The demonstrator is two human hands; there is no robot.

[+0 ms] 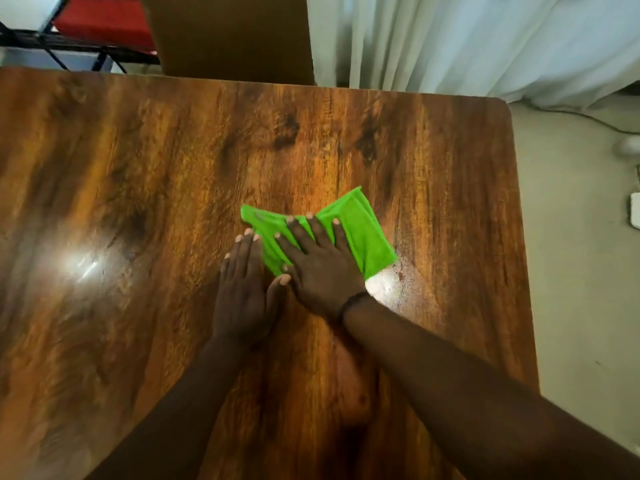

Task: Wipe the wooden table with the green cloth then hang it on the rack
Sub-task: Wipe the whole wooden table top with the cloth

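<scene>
Glossy wooden counter (pixel 138 202) is carrying the green cloth (pixel 360 233), the right hand (pixel 318 268) pressing it with fingers (pixel 298 233) splayed flat for wiping, while the left hand (pixel 242 289) is lying open beside it, gripping nothing.

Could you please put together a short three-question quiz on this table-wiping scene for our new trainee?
1. True or false: the green cloth is already hanging on a rack.
2. Which hand presses flat on top of the cloth? A) left hand B) right hand C) neither
3. Fill in: the left hand lies flat on the wooden table, its fingertips at the cloth's ____ edge.

Key: 1. False, it lies on the table. 2. B. 3. left.
</scene>
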